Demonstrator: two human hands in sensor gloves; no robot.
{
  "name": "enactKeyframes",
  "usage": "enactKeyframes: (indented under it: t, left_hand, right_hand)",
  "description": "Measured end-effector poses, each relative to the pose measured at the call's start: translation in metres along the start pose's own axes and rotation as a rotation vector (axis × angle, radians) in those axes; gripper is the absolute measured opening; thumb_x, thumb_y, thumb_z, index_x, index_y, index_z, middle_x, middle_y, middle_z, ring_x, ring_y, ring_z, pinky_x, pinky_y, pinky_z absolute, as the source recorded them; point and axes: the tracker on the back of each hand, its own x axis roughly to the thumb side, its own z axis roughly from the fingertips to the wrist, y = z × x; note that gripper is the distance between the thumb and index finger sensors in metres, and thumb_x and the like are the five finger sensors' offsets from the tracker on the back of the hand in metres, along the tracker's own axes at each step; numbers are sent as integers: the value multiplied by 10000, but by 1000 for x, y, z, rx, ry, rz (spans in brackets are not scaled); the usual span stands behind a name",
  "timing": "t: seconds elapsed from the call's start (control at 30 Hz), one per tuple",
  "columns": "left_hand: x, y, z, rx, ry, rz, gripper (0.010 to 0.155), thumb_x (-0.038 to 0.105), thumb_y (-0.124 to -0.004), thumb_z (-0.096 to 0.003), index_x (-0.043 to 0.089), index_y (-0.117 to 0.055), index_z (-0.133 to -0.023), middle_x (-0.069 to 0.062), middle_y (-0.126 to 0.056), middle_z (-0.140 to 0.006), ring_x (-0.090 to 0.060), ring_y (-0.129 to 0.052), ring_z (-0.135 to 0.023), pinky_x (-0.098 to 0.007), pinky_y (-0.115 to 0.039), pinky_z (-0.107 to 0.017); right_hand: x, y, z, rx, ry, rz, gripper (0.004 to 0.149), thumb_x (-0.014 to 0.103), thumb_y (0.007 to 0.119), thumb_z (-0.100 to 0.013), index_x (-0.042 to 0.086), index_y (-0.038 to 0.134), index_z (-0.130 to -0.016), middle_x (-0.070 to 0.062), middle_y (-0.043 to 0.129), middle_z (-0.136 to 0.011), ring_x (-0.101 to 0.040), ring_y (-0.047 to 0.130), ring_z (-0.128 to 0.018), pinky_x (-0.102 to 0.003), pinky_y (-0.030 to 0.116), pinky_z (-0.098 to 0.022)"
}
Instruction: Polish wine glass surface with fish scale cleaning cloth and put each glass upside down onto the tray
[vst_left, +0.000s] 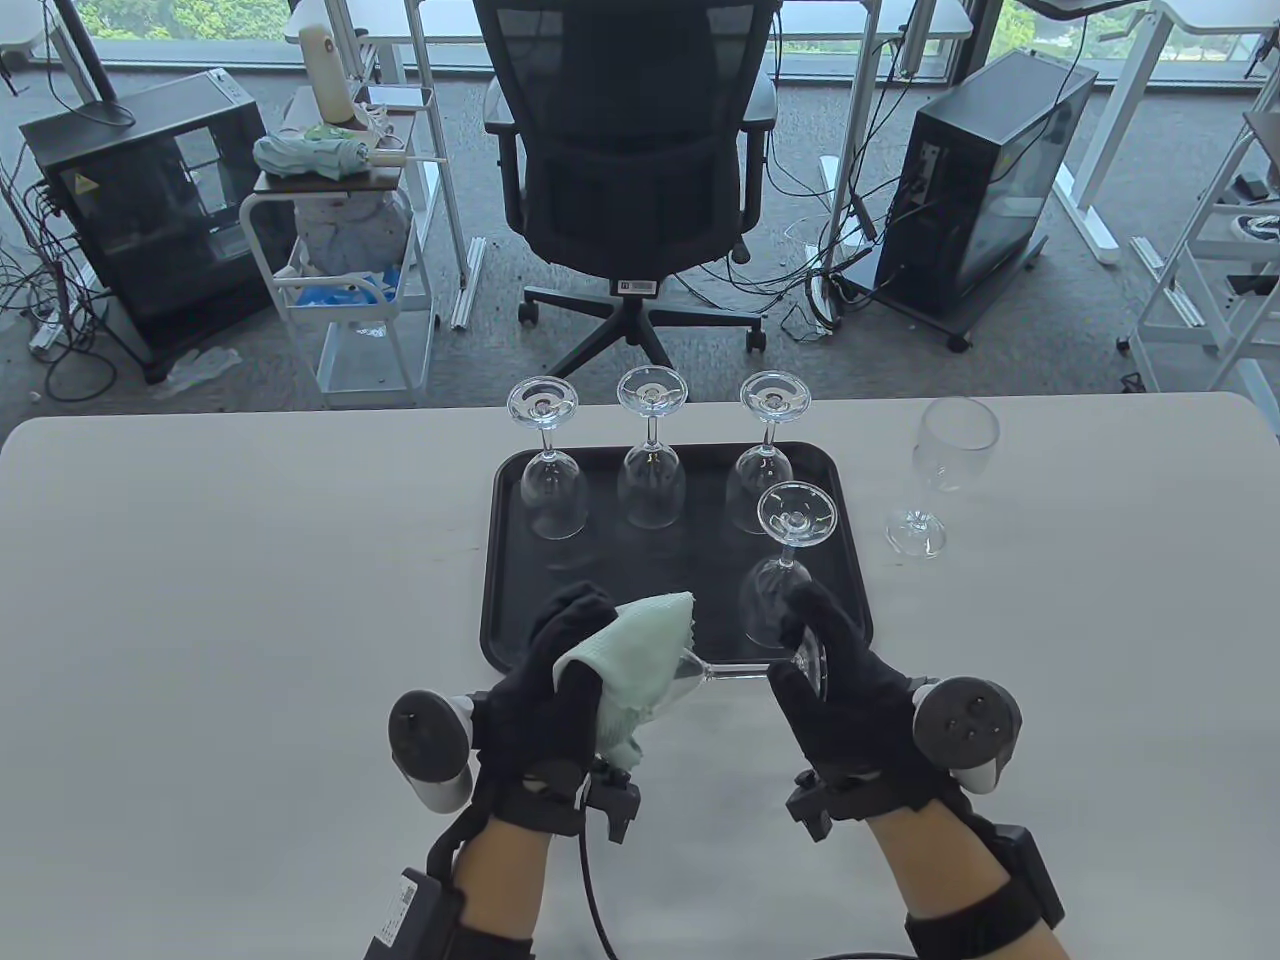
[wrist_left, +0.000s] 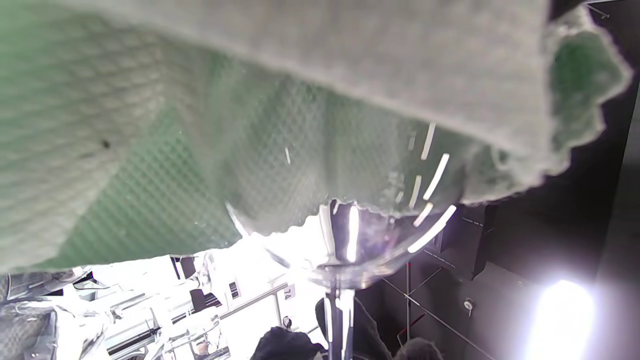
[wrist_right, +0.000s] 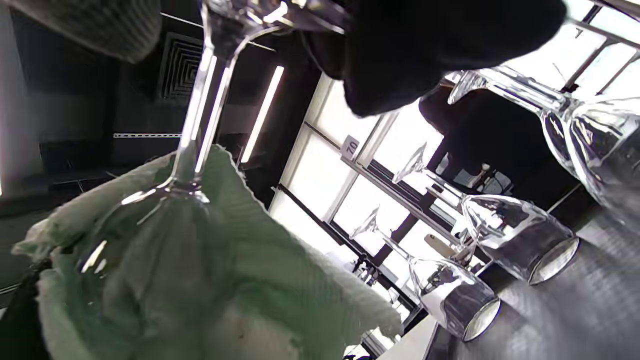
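Fingers of my left hand (vst_left: 560, 670) are curled round the cloth (vst_left: 640, 660), which wraps the bowl of the glass (vst_left: 745, 670). My right hand (vst_left: 840, 690) grips that glass at the foot end, so it lies sideways in the air, just over the near edge of the tray (vst_left: 500, 560).

On the tray four glasses stand upside down: three along its far side, one at its near right. One more glass (vst_left: 945, 470) stands upright on the table, just right of the tray.

Judgement: the glass is light, thin-walled, rigid and slick; the stem is the weak point. I would steady it at the foot and bowl, and keep twisting load off the stem. The cloth is soft and gives grip on the bowl.
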Motion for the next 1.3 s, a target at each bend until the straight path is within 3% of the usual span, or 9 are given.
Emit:
enactKeyframes:
  t: [0.2,0.33,0.43,0.5,0.6,0.7,0.93,1.1,1.3]
  left_hand:
    - [-3,4,0,-18,66,81,555,635,-659,-556,318,-675,-1012,-38,-593,-1134,-359,-678,-999,-611,-808,-558]
    - [-1,0,1,-5,51,62,560,647,-645,-552,332,-665,-1014,-31,-590,-1137,-356,-675,-1000,-600,-817,-548]
    - [-4,1,1,-3,58,55,559,636,-647,-552,322,-670,-1014,-33,-590,-1137,-362,-669,-1007,-610,-805,-570]
    - [-6,4,0,5,61,46,553,617,-646,-557,304,-679,-1012,-37,-601,-1135,-364,-669,-1016,-625,-780,-605]
    - [-8,12,1,80,66,49,533,588,-654,-558,279,-709,-989,-28,-648,-1112,-355,-702,-998,-637,-746,-635]
    - [-7,19,1,115,62,52,526,578,-654,-559,269,-719,-979,-28,-669,-1097,-348,-721,-980,-623,-753,-631]
    - [-8,26,2,149,71,50,524,577,-656,-559,262,-728,-971,-30,-685,-1085,-347,-737,-963,-612,-764,-617]
    - [-10,29,2,155,78,52,521,577,-654,-560,265,-727,-971,-29,-687,-1084,-346,-741,-960,-610,-765,-615]
    - [-9,31,2,162,78,59,519,577,-653,-561,265,-730,-969,-29,-690,-1083,-345,-743,-959,-609,-766,-615]
  right_hand:
    - [14,1,4,-94,-347,344,931,637,796,-481,269,179,-1074,-151,510,-1072,-319,897,-666,-405,884,-441]
    - [10,2,3,-108,-164,121,790,626,726,-520,276,303,-1088,-176,597,-998,-324,893,-576,-386,861,-363]
    - [5,0,2,-65,35,23,791,696,667,-524,264,369,-1115,-191,672,-960,-308,915,-501,-367,857,-296]
    - [5,-2,2,-97,70,-9,810,717,663,-525,285,328,-1122,-197,690,-946,-306,916,-484,-366,853,-283]
    - [16,-16,0,-132,106,29,817,731,666,-530,313,286,-1121,-202,692,-937,-303,909,-478,-363,844,-277]
    - [43,-25,-1,-191,38,322,818,751,671,-538,337,265,-1114,-182,674,-953,-280,893,-500,-344,837,-295]
    - [77,42,-36,-62,-39,917,857,755,738,-515,289,251,-1045,-167,629,-982,-274,872,-555,-346,832,-339]
    - [61,84,-64,56,62,1050,830,738,751,-511,267,289,-1014,-175,589,-992,-285,856,-583,-360,824,-359]
    - [46,105,-81,92,164,1070,808,731,765,-507,258,339,-1005,-181,581,-991,-295,852,-595,-368,824,-365]
